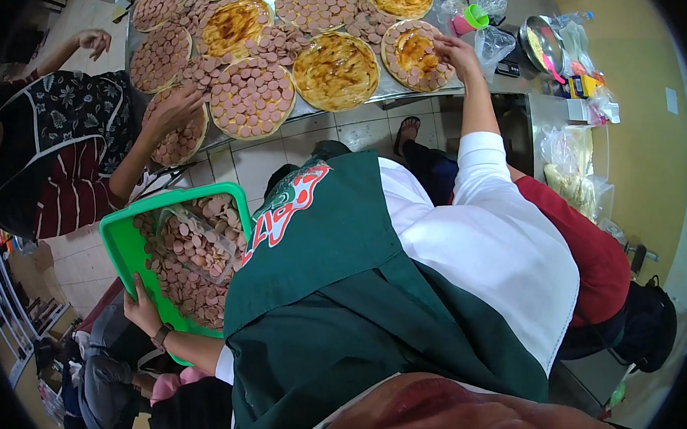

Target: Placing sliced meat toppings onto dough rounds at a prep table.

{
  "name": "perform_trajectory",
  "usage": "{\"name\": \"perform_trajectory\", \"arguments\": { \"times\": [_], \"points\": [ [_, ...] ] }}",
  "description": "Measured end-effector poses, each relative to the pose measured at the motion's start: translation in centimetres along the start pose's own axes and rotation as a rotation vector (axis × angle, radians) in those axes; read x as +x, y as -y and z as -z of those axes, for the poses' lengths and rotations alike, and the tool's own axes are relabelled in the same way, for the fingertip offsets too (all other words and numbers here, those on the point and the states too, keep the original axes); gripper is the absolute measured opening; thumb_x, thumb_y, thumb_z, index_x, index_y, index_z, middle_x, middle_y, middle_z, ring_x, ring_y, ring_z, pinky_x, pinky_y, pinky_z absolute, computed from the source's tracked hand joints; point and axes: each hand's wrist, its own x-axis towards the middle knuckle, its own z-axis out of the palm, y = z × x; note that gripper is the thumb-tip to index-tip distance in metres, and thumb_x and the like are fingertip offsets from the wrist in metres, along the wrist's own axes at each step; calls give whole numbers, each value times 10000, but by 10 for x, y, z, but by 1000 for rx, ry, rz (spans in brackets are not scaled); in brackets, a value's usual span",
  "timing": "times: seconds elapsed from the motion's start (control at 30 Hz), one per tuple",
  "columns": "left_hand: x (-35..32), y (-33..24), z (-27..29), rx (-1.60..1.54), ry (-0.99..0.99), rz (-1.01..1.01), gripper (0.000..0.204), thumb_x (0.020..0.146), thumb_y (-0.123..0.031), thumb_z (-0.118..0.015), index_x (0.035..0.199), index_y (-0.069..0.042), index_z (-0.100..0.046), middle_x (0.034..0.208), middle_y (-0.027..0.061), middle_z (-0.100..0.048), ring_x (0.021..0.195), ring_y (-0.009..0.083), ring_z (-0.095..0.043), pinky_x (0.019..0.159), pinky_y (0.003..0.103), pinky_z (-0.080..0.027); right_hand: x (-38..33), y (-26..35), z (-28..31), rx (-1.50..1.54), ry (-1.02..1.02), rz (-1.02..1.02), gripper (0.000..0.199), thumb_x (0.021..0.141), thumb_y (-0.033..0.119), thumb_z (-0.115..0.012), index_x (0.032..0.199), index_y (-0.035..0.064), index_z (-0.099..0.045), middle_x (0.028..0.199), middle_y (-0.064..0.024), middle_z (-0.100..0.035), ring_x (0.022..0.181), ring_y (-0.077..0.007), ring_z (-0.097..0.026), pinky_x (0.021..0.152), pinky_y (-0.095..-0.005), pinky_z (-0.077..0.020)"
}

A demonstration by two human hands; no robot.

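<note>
My left hand (141, 310) is closed on the rim of a green plastic tub (114, 230), held tilted against my side. Inside the tub lie many sausage slices (185, 285) and a clear plastic bag (202, 240) of more slices. My right arm stretches across to the table, where my right hand (453, 54) has its fingers pinched together over the right edge of a sauced pizza base (416, 58). Slices ring that base, while its middle shows sauce. Whatever those fingers hold is too small to make out.
Several bases crowd the metal table (386, 88), some covered with slices, others only sauced, like this one (336, 71). Loose slices (277, 45) lie between them. A co-worker's hand (177, 108) reaches over a base at left. A metal bowl (543, 45) and green-and-pink cups (469, 19) stand at right.
</note>
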Motion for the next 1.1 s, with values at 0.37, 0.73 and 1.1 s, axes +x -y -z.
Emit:
{"name": "perform_trajectory", "arguments": {
  "times": [0.37,0.73,1.1],
  "points": [
    [3,-5,-3,29,2,-37,344,899,-256,-662,1030,62,-661,844,66,-686,712,111,-586,650,277,-474,-3,-60,15,-608,-24,99,238,713,80,-791,915,-7,-699,826,-79,-705,690,-132,-655,599,-266,-512],
    [3,-3,2,29,-1,-23,365,894,-290,-665,1025,50,-667,870,88,-689,736,125,-600,668,294,-480,-5,-59,-6,-969,-174,428,208,672,88,-773,868,39,-722,746,-78,-703,660,-169,-675,657,-323,-531],
    [-3,-6,5,19,11,16,367,891,-277,-672,1038,60,-662,889,72,-682,744,117,-590,665,285,-474,15,-61,-39,-690,39,261,181,676,78,-775,838,33,-709,754,-87,-699,701,-172,-667,646,-313,-508]
  ]
}}
